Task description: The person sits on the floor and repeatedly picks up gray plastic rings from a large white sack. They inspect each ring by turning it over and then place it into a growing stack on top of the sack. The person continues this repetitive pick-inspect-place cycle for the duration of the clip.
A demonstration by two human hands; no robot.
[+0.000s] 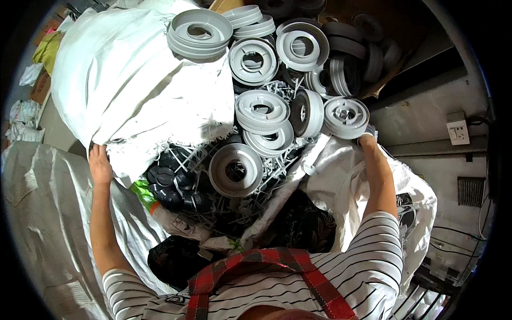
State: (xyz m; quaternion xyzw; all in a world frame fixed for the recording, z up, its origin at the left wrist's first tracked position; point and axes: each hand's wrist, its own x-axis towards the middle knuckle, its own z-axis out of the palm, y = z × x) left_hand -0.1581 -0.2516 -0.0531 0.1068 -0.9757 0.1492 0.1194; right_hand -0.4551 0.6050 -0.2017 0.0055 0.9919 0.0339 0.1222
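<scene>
A large white woven sack [133, 74] lies with its frayed mouth folded back over a heap of plastic parts. At its left edge is my left hand [100, 161], fingers closed on the sack cloth. My right hand [367, 140] reaches the far right side, beside a round grey plastic ring [346, 117] and the sack's crumpled right side [341, 170]; its fingers are mostly hidden. Between my arms lie several grey rings, among them a nearer one [235, 169] and a stacked pair [262, 111]. Thin white plastic sticks [274, 165] and black rounded parts [173, 178] fill the space below them.
Dark rings [346, 45] pile up at the back right, by a ledge. A wall socket [457, 132] and cables are on the right wall. Another pale sack [48, 213] spreads at the left. Black bags [176, 261] lie close to my body.
</scene>
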